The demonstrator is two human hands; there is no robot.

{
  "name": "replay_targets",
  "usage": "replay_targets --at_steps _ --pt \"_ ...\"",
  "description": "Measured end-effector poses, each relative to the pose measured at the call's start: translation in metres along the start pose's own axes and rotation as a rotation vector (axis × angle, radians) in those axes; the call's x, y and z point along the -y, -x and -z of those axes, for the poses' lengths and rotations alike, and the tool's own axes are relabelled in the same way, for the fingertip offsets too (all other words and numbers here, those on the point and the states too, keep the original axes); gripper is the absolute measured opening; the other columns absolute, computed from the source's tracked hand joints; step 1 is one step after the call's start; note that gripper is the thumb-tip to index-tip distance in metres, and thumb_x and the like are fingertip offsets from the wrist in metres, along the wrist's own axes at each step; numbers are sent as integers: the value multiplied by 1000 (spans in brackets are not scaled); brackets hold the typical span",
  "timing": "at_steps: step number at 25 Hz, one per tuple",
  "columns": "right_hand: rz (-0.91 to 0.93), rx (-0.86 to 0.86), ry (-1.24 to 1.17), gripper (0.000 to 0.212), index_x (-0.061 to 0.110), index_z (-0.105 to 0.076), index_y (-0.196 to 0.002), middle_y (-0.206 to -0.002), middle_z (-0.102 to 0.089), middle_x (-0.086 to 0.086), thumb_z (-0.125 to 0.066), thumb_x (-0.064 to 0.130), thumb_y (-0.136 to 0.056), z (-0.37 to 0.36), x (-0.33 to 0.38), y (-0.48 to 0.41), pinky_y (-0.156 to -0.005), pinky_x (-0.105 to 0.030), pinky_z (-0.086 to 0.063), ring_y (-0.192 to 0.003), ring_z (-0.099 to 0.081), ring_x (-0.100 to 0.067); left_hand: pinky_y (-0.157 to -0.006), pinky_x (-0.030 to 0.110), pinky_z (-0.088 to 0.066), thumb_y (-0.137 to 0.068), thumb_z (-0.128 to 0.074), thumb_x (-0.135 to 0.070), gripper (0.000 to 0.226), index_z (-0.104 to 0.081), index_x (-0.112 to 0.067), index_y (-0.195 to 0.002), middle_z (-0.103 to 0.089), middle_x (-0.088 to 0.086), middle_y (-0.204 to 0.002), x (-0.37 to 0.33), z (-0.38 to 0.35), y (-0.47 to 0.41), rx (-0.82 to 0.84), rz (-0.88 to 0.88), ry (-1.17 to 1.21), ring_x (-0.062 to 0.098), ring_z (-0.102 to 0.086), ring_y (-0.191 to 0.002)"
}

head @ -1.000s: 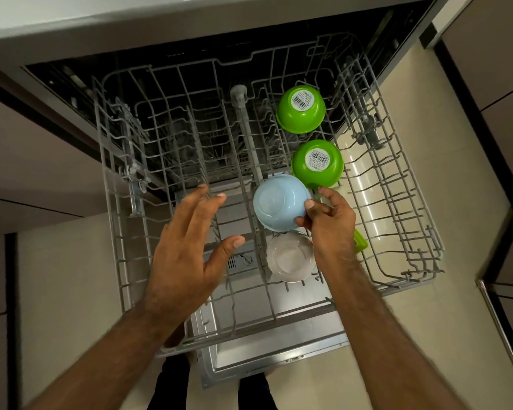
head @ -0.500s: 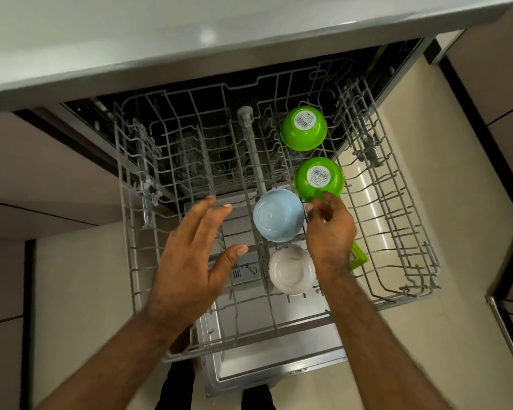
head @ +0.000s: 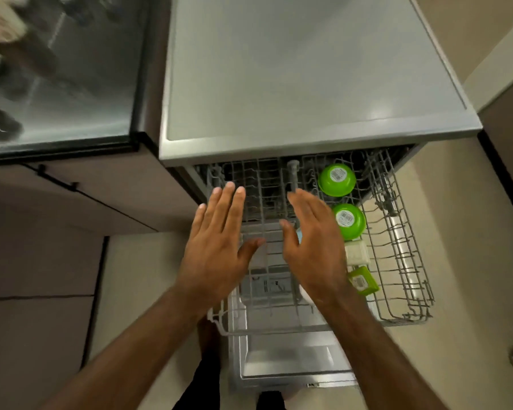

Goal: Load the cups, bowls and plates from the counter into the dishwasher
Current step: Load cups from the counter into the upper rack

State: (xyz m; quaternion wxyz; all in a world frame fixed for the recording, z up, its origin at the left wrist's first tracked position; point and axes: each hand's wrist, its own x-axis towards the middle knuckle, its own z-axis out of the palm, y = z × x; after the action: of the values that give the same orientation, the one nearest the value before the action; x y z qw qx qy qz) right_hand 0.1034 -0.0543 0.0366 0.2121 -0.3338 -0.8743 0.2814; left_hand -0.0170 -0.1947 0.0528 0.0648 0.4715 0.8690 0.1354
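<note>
Hovering flat and apart, the left hand (head: 219, 247) and right hand (head: 314, 247) hold nothing above the rack (head: 403, 261). Two green bowls (head: 336, 179) sit upturned along its right side, so loading looks partly done; blurred items (head: 0, 25) on the dark counter (head: 86, 84) may remain. The rack's left half offers free room.

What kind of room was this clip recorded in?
Probably a home kitchen: a pulled-out dishwasher rack under a grey counter, two green bowls upside down in it, and cabinet fronts alongside.
</note>
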Motion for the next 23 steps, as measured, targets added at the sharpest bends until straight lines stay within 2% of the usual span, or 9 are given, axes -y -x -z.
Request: replay_targets --at_steps 3,7,12,18,20,23 --pt "90 41 9 53 14 -51 -144 -149 -50 -7 -67 21 -94 23 52 -16 -114 -42 -39 -139 -43 -24 -128 41 -4 -102 -34 -65 84 -1 -18 -163 4 1 -172 1 52 2 -86 8 1 14 10 -157" --pt "212 95 32 57 16 -48 -147 -151 -48 -8 -67 25 -94 46 125 -34 -114 -45 -38 -141 -41 -25 -128 44 -10 -103 -43 -58 83 -5 -15 -163 -2 4 -172 28 125 2 -243 79 25 16 4 -158" --pt "330 130 34 60 21 -44 -149 -152 -45 -2 -68 24 -94 42 202 -77 -116 -39 -35 -142 -37 -18 -127 45 -15 -103 -46 -57 83 -7 -16 -163 -5 4 -172 100 195 -20 -384 164 49 17 1 -158" --pt "326 172 75 61 20 -43 -150 -154 -44 -1 -66 28 -95 -40 262 -172 -118 -38 -34 -143 -37 -18 -128 40 -8 -102 -43 -60 84 -3 -20 -164 -1 4 -172 220 222 -87 -356 205 59 19 3 -158" --pt "266 216 69 61 23 -40 -152 -157 -40 1 -65 31 -96 -81 274 -207 -119 -32 -28 -145 -35 -17 -127 39 -8 -101 -45 -59 85 -3 -21 -164 0 3 -172 262 220 -119 -337 200 82 19 3 -158" --pt "218 216 66 63 24 -39 -152 -156 -41 4 -66 30 -96 -132 294 -262 -113 -21 -21 -144 -35 -15 -125 39 -7 -100 -44 -60 84 -3 -24 -164 -1 4 -172 315 214 -165 -327 207 91 20 2 -158"
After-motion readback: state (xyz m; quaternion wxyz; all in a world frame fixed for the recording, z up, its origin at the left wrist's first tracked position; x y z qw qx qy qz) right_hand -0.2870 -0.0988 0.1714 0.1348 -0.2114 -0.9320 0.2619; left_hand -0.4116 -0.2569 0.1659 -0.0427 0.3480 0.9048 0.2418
